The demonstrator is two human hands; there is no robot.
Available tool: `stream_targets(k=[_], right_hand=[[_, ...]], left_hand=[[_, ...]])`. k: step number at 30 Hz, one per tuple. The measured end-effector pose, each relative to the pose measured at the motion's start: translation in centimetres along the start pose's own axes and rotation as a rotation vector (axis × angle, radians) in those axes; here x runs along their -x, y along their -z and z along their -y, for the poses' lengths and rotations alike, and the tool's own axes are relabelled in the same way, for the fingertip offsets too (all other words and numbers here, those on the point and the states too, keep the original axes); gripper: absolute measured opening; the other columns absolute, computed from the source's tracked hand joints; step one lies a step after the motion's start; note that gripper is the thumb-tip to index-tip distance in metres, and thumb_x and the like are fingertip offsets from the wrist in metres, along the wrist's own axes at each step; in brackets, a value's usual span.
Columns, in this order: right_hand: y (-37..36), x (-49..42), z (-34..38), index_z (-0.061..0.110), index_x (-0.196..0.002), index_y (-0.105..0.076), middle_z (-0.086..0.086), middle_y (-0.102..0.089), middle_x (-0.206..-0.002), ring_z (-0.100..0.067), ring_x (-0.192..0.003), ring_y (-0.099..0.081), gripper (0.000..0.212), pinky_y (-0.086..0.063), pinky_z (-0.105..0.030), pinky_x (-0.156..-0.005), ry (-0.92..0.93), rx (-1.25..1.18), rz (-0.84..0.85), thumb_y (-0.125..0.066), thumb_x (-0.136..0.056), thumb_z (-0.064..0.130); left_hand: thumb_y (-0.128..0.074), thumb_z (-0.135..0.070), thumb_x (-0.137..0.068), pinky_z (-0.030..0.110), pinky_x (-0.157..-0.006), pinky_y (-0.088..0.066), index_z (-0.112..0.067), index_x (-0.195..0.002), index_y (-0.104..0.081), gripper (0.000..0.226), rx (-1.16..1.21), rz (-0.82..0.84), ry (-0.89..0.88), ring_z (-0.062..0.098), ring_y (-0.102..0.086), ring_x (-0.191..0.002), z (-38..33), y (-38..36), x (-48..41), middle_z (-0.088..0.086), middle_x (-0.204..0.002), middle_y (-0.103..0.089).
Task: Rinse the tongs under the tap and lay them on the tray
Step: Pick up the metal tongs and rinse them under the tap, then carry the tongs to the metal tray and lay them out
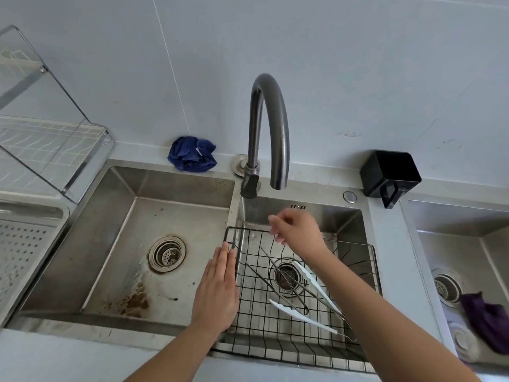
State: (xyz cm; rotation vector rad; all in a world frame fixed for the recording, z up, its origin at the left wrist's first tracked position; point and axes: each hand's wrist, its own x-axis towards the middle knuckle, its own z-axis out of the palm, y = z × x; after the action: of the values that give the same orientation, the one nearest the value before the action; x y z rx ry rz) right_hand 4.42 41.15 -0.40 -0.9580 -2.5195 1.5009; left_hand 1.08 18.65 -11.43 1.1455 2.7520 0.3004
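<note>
Running from the tap, a thin stream of water falls into the right basin of the steel sink. A black wire tray sits across this basin. In it lie the tongs, with white tips and a metal handle, spread apart in a V; beside and partly crossing them lie two thin metal tweezers. The right hand hovers above the far edge of the tray, near the water, with a loose, half-curled grip that holds nothing. The left hand is flat, fingers straight and together, at the left rim of the tray, also holding nothing. On the counter behind the sink rest a crumpled blue cloth and a black box. A dish rack stands at the left.
</note>
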Motion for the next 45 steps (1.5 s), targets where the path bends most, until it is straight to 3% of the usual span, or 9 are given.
stream_targets(k=[7, 10, 13, 16, 22, 26, 34, 39, 45], right_hand=[[1.7, 8.0, -10.2, 0.034, -0.092, -0.069, 0.014, -0.073, -0.086, -0.008, -0.079, -0.067, 0.007, -0.056, -0.028, -0.072, -0.251, 0.354, -0.047, -0.066, -0.095, 0.029], [1.9, 9.6, -12.5, 0.026, -0.11, -0.072, 0.009, -0.072, -0.102, -0.012, -0.09, -0.067, 0.017, -0.055, -0.028, -0.077, -0.271, 0.527, 0.01, -0.063, -0.095, 0.027], [1.6, 10.5, -13.6, 0.023, -0.123, -0.066, 0.003, -0.062, -0.118, -0.017, -0.104, -0.062, 0.027, -0.053, -0.028, -0.083, -0.253, 0.685, 0.028, -0.064, -0.096, 0.022], [1.0, 10.6, -13.9, 0.019, -0.127, -0.054, -0.003, -0.049, -0.128, -0.022, -0.11, -0.058, 0.039, -0.052, -0.027, -0.084, -0.275, 0.77, 0.056, -0.068, -0.09, 0.015], [1.3, 10.3, -14.6, 0.018, -0.127, -0.048, -0.003, -0.06, -0.121, -0.024, -0.111, -0.059, 0.044, -0.053, -0.032, -0.082, -0.325, 0.864, 0.094, -0.072, -0.09, 0.018], [1.1, 10.3, -14.9, 0.02, -0.12, -0.056, 0.001, -0.064, -0.113, -0.022, -0.109, -0.055, 0.03, -0.051, -0.031, -0.074, -0.304, 0.865, 0.097, -0.066, -0.092, 0.016], [2.8, 11.2, -14.0, 0.021, -0.115, -0.05, 0.002, -0.053, -0.115, -0.019, -0.101, -0.059, 0.028, -0.038, -0.026, -0.071, -0.235, 0.815, -0.05, -0.054, -0.087, 0.024], [3.2, 11.7, -13.6, 0.02, -0.122, -0.046, 0.001, -0.051, -0.118, -0.019, -0.088, -0.054, 0.035, -0.034, -0.026, -0.067, -0.224, 0.725, -0.101, -0.055, -0.089, 0.024], [2.4, 12.1, -12.9, 0.021, -0.129, -0.047, 0.003, -0.05, -0.122, -0.015, -0.091, -0.053, 0.04, -0.034, -0.021, -0.066, -0.175, 0.647, -0.097, -0.056, -0.09, 0.026]], left_hand=[[-0.057, -0.019, -0.093, 0.048, -0.125, -0.022, -0.004, -0.159, -0.013, 0.081, -0.031, 0.023, 0.007, 0.033, -0.01, -0.156, -0.5, 0.6, 0.3, 0.019, -0.168, -0.01], [-0.066, -0.017, -0.083, 0.052, -0.123, -0.026, -0.002, -0.149, -0.044, 0.07, -0.104, -0.075, -0.125, 0.04, -0.032, -0.149, -1.4, 0.7, 0.7, 0.025, -0.156, -0.039], [-0.058, -0.03, -0.088, 0.038, -0.111, -0.044, -0.019, -0.122, -0.067, 0.037, -0.01, -0.047, -0.234, 0.021, -0.06, -0.11, -4.9, 0.5, 1.3, 0.0, -0.114, -0.062], [-0.043, -0.054, -0.098, 0.025, -0.076, -0.053, -0.022, -0.132, -0.055, 0.048, 0.149, 0.201, 0.067, 0.012, -0.057, -0.094, -8.7, 0.1, -0.2, -0.005, -0.112, -0.058], [-0.059, -0.077, -0.079, 0.033, -0.066, -0.058, -0.01, -0.148, -0.031, 0.1, 0.291, 0.244, 0.488, 0.027, -0.063, -0.11, -10.3, -1.1, -4.8, 0.014, -0.138, -0.049], [-0.064, -0.078, -0.074, 0.039, -0.079, -0.059, -0.01, -0.148, -0.029, 0.106, 0.222, 0.239, 0.544, 0.031, -0.054, -0.121, -10.3, -2.3, -5.9, 0.017, -0.139, -0.046], [-0.057, -0.075, -0.08, 0.046, -0.094, -0.05, -0.012, -0.139, -0.042, 0.088, 0.168, 0.204, 0.566, 0.032, -0.053, -0.12, -10.5, -2.8, -6.4, 0.015, -0.133, -0.052], [-0.075, -0.057, -0.076, 0.045, -0.089, -0.053, -0.006, -0.132, -0.043, 0.083, 0.298, 0.201, 0.635, 0.035, -0.055, -0.115, -10.7, -2.3, -6.9, 0.019, -0.128, -0.052], [-0.083, -0.03, -0.077, 0.035, -0.061, -0.048, -0.006, -0.137, -0.037, 0.079, 0.589, 0.121, 0.731, 0.033, -0.058, -0.077, -10.1, -1.3, -6.7, 0.021, -0.129, -0.042]])
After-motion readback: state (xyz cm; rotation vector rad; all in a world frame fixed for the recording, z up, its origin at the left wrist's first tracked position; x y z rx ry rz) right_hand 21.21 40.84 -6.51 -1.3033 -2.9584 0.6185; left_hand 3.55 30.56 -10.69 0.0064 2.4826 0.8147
